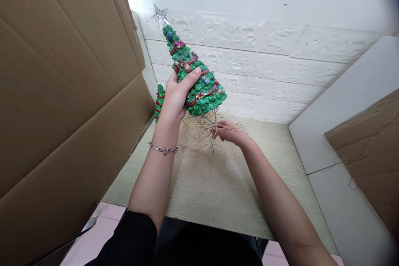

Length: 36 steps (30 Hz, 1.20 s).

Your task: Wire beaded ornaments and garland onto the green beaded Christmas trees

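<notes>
My left hand (183, 91) is wrapped round a glittery green Christmas tree figurine (207, 93) with red garlands and small baubles. The figurine is held tilted above the table, its clear star topper (160, 13) pointing up and to the left. Thin yellow, white and dark wires (199, 126) spread out in a tangle just below its base. Close under that base, my right hand (230, 132) has its fingers curled in on the wires, and some strands pass over it. A second, smaller-looking green tree (159, 102) stands behind my left wrist, partly hidden.
A large cardboard sheet (71, 75) walls off the left side of the wooden table (212, 195). White brick-patterned wall (264, 62) rises behind it. On the right are a white panel (346, 108) and more cardboard (370, 141).
</notes>
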Tool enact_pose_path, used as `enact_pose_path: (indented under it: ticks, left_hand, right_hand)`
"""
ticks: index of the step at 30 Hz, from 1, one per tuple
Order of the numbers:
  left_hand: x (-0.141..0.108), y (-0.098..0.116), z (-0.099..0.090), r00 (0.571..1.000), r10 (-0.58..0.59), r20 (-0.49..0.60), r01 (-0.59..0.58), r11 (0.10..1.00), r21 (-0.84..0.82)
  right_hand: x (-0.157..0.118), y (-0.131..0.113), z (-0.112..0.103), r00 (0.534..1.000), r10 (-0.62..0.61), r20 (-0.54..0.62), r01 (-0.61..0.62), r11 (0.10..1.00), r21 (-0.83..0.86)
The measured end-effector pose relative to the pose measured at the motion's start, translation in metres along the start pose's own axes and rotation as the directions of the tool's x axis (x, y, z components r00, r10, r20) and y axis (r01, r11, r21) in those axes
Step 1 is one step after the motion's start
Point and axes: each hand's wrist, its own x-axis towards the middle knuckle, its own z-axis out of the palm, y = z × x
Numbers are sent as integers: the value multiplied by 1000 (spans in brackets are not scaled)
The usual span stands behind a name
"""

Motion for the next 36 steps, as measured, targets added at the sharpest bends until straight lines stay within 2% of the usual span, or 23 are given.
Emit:
enact_pose_path:
  ticks: [4, 6, 10, 14, 21, 25, 30, 34, 36]
  left_hand:
    - [0, 1, -1, 1000, -13, 0, 13, 1000, -19]
    - [1, 1, -2, 1000, -15, 5, 15, 1000, -24]
    - [2, 1, -4, 1000, -13, 10, 13, 999, -35]
    - [1, 2, -4, 1000, -15, 5, 15, 999, -52]
    - [2, 4, -5, 999, -43, 1, 43, 997, -66]
    - [2, 1, -4, 999, -39, 13, 40, 998, -52]
    - [3, -7, -1, 996, -76, 41, 77, 997, -21]
    - [2, -10, 1, 992, -102, 78, 102, 995, 7]
    - [0, -10, 2, 989, -118, 90, 117, 993, 16]
  right_hand:
    - [-14, 1, -27, 989, -4, -151, 34, 979, 199]
    - [-20, 3, -38, 976, -6, -220, 61, 968, 242]
    - [-34, 5, -56, 942, 0, -336, 87, 966, 244]
    - [-47, 3, -68, 883, 16, -468, 102, 969, 226]
    - [-54, 8, -77, 824, 35, -565, 138, 956, 260]
    - [-50, 21, -84, 760, 24, -650, 238, 920, 311]
    - [-42, 39, -94, 634, 26, -773, 366, 871, 329]
    - [-45, 40, -99, 559, 92, -824, 458, 794, 399]
    - [-50, 36, -100, 538, 96, -837, 527, 737, 423]
